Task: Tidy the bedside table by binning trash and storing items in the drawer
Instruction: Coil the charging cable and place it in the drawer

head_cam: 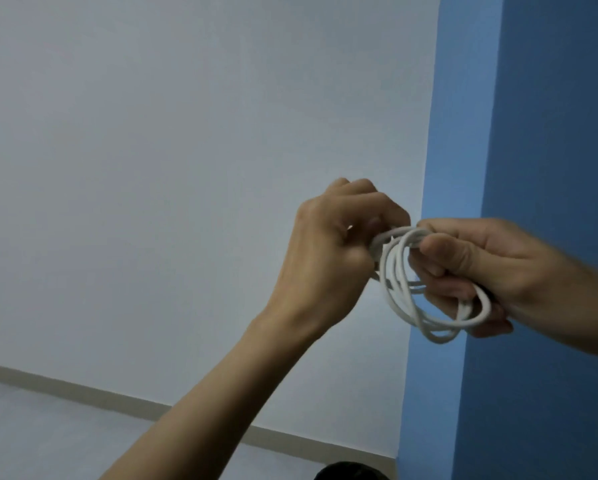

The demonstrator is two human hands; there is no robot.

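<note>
The two hands were raised in front of the wall [152, 150], well above the floor [48, 438]. The left hand [328, 244] sat left of the right hand [481, 268], the two nearly touching. Between them hung a coiled cable [399, 271], its top gripped by both, its loops drooping below and over the right hand's fingers [443, 289]. Behind the right hand stood a projecting wall section [533, 133]. The skirting board [83, 393] ran along the foot of the wall.

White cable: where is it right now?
In the head view, right of centre, the coiled white cable is held in the air between the left hand and right hand, before the blue wall.
</note>
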